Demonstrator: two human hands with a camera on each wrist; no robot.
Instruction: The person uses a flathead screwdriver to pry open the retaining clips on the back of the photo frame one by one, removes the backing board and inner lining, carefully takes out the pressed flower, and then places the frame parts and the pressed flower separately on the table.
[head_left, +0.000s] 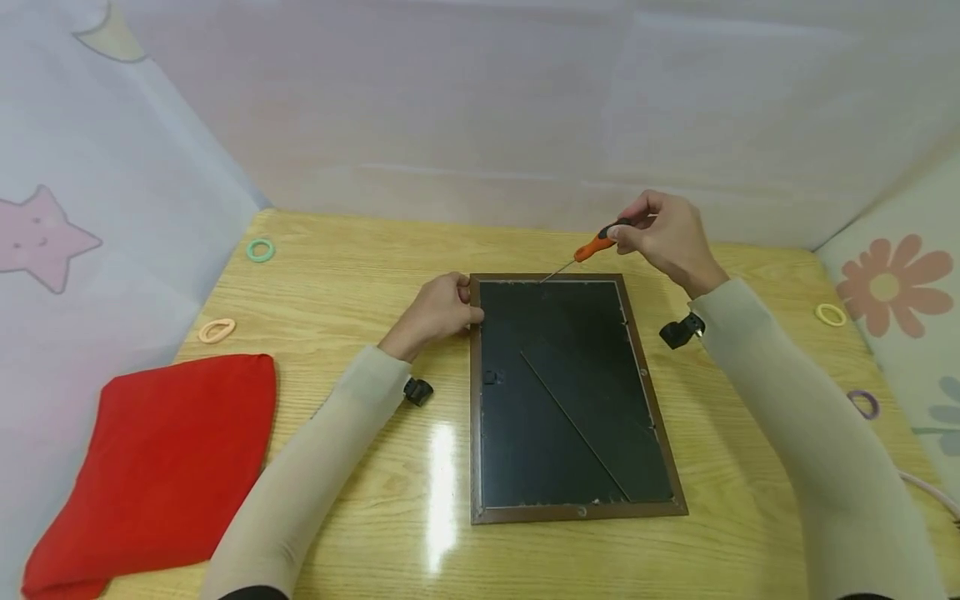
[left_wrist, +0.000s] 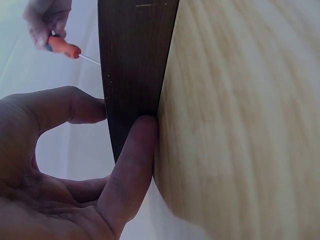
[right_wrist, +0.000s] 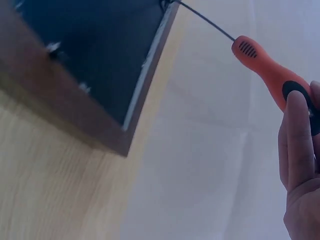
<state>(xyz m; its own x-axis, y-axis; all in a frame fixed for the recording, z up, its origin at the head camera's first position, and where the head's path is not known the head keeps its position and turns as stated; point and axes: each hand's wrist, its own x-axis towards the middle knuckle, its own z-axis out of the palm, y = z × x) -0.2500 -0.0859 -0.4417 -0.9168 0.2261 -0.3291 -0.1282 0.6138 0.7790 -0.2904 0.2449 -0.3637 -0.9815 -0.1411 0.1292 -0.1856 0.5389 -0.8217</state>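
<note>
A picture frame (head_left: 572, 396) lies back side up on the table, with brown edges and a black backing board. A thin stand leg (head_left: 573, 427) slants across the backing. My left hand (head_left: 441, 307) grips the frame's left edge near the far corner, one digit over the top and another along the side. In my right hand (head_left: 667, 236) is an orange and black screwdriver (head_left: 595, 246), held by the end of its handle. Its thin shaft slopes down to the left, and the tip meets the inner side of the far edge. Small metal tabs (right_wrist: 54, 48) stick out along the frame's inner edge.
A folded red cloth (head_left: 168, 467) lies at the left of the table. Green (head_left: 260, 250) and orange rings (head_left: 217, 331) lie at the left, yellow (head_left: 831, 314) and purple rings (head_left: 864, 404) at the right. A pale draped wall (head_left: 450, 108) rises behind the table.
</note>
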